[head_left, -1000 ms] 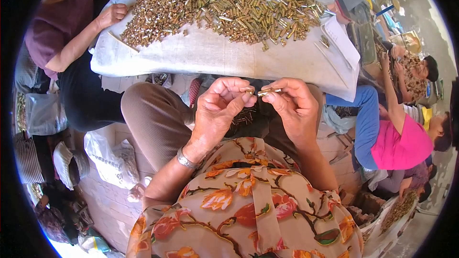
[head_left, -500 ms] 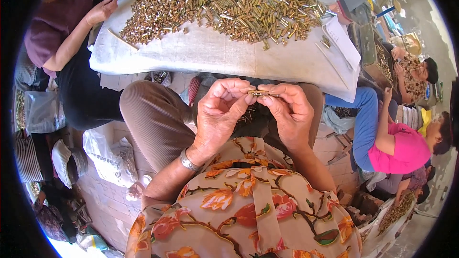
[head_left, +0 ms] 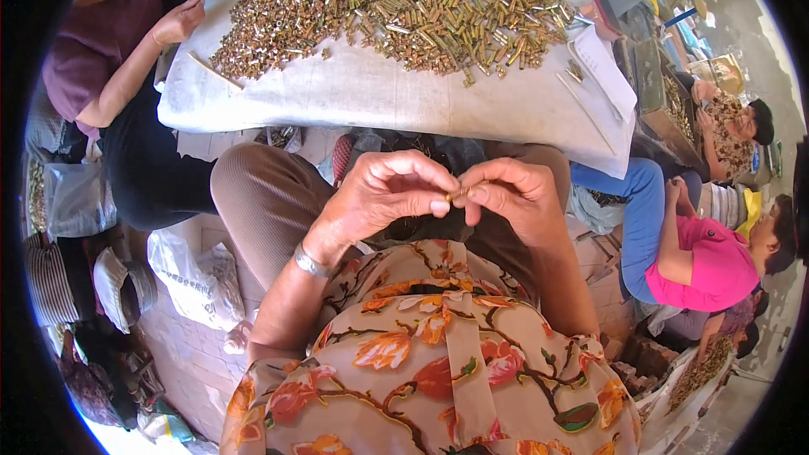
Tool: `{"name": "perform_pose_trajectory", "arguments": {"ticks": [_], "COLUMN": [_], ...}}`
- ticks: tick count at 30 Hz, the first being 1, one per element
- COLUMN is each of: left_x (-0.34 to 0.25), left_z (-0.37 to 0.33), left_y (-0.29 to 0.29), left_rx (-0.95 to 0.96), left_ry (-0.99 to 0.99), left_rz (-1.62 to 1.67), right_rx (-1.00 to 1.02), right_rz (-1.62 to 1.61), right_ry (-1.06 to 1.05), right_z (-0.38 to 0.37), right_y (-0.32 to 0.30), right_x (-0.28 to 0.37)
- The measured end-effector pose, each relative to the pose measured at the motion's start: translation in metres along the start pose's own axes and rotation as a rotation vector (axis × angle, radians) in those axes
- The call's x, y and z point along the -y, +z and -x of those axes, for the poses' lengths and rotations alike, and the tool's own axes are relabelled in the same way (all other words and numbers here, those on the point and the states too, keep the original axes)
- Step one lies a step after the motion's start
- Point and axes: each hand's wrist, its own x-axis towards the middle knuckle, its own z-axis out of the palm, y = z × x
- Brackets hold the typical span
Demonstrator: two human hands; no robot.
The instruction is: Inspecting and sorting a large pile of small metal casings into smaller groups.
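Above my lap, my left hand (head_left: 371,198) and my right hand (head_left: 522,202) meet fingertip to fingertip. Both pinch a small brass-coloured metal piece (head_left: 458,195); most of it is hidden by the fingers, so its exact shape does not show. Past my hands, on the cloth-covered table (head_left: 337,105), lies a wide heap of slim brass-coloured metal cylinders (head_left: 455,8). Shorter nut-like metal pieces (head_left: 270,25) crowd the heap's left side.
A thin stick (head_left: 215,72) lies at the table's left, and a white paper (head_left: 602,72) at its right. One co-worker's hands (head_left: 190,4) are at the far left. Another person in a pink top (head_left: 708,261) sits at right. A white plastic bag (head_left: 198,278) rests on the floor.
Both hands have come down slightly towards my lap. The slender metal piece, which showed clearly between the fingertips, is now mostly covered by them. The person in pink has lowered a hand.
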Motion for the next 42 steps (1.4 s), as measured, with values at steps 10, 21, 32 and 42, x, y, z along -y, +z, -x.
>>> {"name": "perform_pose_trajectory", "arguments": {"ticks": [10, 21, 32, 42], "left_x": [0.031, 0.057, 0.059, 0.055], "left_z": [-0.012, -0.015, -0.021, -0.019], "left_y": [0.002, 0.002, 0.0, 0.007], "left_rx": [0.154, 0.1, 0.093, -0.182], "left_ry": [-0.035, -0.044, -0.044, 0.024], "left_rz": [0.403, 0.692, 0.731, 0.345], "right_rx": [-0.058, -0.218, -0.27, -0.348], "right_rz": [-0.304, -0.441, -0.116, -0.006], "right_ry": [0.162, 0.224, 0.13, 0.113], "right_z": [0.007, -0.002, -0.009, -0.007], "right_y": [0.006, 0.017, 0.018, 0.019], "right_x": [-0.016, -0.021, -0.014, -0.018]}}
